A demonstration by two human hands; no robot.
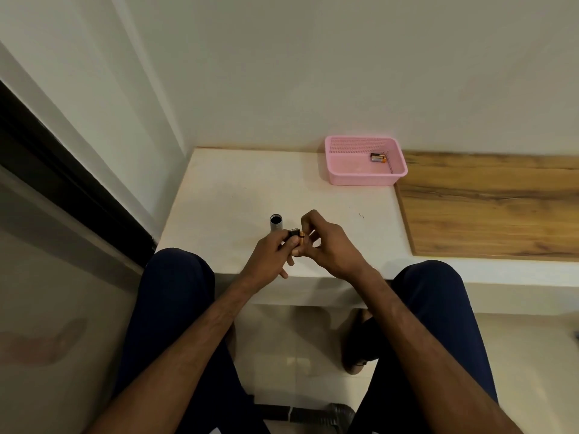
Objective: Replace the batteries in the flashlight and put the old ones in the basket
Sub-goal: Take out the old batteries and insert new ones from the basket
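Observation:
A grey flashlight tube (276,224) stands upright on the white ledge (225,195) with its open dark end facing up. Just right of it my left hand (272,256) grips a small black holder with copper-topped batteries (296,235) in it. My right hand (326,245) is curled close against that holder from the right, fingertips at the battery end; what it pinches is hidden. At the back of the ledge sits a pink basket (360,177), and batteries (378,157) lie inside near its right wall.
A wood-grain panel (488,205) covers the ledge to the right of the basket. White walls close the back and left. My knees in dark trousers flank the ledge's front edge, above a tiled floor (294,336).

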